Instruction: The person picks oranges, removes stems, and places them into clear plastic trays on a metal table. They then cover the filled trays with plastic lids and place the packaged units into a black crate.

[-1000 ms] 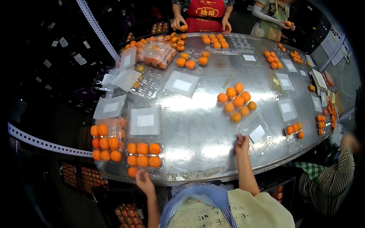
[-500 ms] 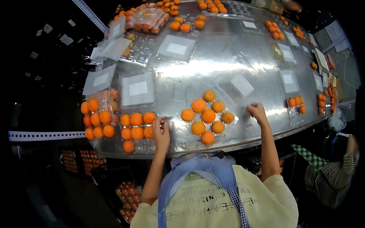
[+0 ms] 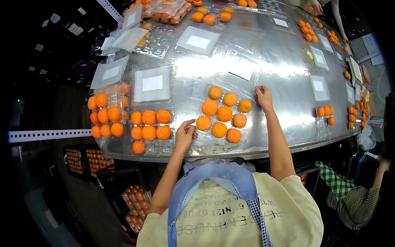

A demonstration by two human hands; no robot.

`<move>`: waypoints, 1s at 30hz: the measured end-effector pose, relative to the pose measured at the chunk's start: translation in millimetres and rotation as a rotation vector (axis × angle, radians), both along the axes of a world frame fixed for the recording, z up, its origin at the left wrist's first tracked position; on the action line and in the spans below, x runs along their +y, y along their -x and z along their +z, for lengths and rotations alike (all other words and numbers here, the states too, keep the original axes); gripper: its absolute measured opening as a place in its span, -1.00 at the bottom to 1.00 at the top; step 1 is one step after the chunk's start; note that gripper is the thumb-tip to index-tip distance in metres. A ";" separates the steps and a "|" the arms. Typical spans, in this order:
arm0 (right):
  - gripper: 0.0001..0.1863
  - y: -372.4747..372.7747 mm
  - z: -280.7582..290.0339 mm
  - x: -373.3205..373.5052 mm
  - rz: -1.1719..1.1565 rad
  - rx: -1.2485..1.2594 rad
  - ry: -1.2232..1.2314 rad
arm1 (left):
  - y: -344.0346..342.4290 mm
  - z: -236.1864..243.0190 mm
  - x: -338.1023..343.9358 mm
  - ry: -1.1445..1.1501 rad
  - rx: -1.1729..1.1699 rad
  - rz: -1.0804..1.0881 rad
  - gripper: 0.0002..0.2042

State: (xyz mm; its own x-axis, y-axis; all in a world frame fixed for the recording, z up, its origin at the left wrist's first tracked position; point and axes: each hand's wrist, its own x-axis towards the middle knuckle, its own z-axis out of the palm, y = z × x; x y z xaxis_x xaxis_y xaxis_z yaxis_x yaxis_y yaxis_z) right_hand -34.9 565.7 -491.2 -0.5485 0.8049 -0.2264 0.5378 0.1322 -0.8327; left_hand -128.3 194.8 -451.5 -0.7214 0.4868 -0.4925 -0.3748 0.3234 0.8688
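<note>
A clear plastic clamshell tray [image 3: 230, 125] lies in front of me with nine oranges [image 3: 225, 114] in rows, its lid open away from me with a white label [image 3: 240, 74] showing. My right hand [image 3: 262, 95] pinches the tray's right edge near the hinge. By its lower left side, my left hand [image 3: 186, 131] has loosely bent, separated fingers at or beside the plastic. Left of it sit two more trays, one with seven oranges [image 3: 149, 132] and its lid [image 3: 152, 82] raised flat, the other packed with several oranges [image 3: 114, 113].
The steel table [image 3: 284, 136] holds more trays and fruit piles [image 3: 209, 19] along its far and right sides. A co-worker's arm [image 3: 338, 20] reaches in at top right; another person [image 3: 349, 201] is at lower right. Dark crates [image 3: 98, 164] stand below left.
The tray of nine oranges has come from the table's middle toward me and turned nearly square. Both my hands have moved to its sides; the view has also shifted.
</note>
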 end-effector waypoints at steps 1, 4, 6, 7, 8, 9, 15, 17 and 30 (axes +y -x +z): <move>-0.68 -1.4 2.0 -0.2 0.018 -0.001 -0.002 | -1.9 1.5 -2.4 0.017 -0.010 -0.027 -0.71; -0.68 -8.6 -3.4 1.1 0.084 0.015 -0.126 | -16.8 -0.8 -10.5 -0.009 -0.036 -0.131 -0.76; -0.68 -12.7 -3.0 -1.7 0.100 0.021 -0.193 | -28.4 -7.7 -16.0 -0.011 -0.072 -0.231 -0.79; -0.68 -9.0 3.3 -9.9 0.093 0.018 -0.206 | -34.9 -12.6 -19.1 -0.010 -0.105 -0.285 -0.81; -0.68 -10.3 -2.5 -9.9 0.084 0.006 -0.256 | -42.1 -14.9 -19.5 -0.032 -0.192 -0.306 -0.82; -0.68 -9.6 -10.1 -10.9 0.080 -0.004 -0.303 | -46.4 -14.9 -17.1 -0.038 -0.218 -0.347 -0.81; -0.73 -5.7 0.7 -40.2 -0.111 0.011 -0.352 | -37.3 1.1 -7.1 -0.016 -0.318 -0.471 -0.72; -0.75 -6.0 -0.8 -42.2 -0.157 0.056 -0.312 | -34.1 4.4 -7.3 -0.021 -0.326 -0.474 -0.67; -0.77 -6.8 3.8 -44.6 -0.211 0.143 -0.276 | -34.9 8.6 -7.8 -0.039 -0.320 -0.435 -0.60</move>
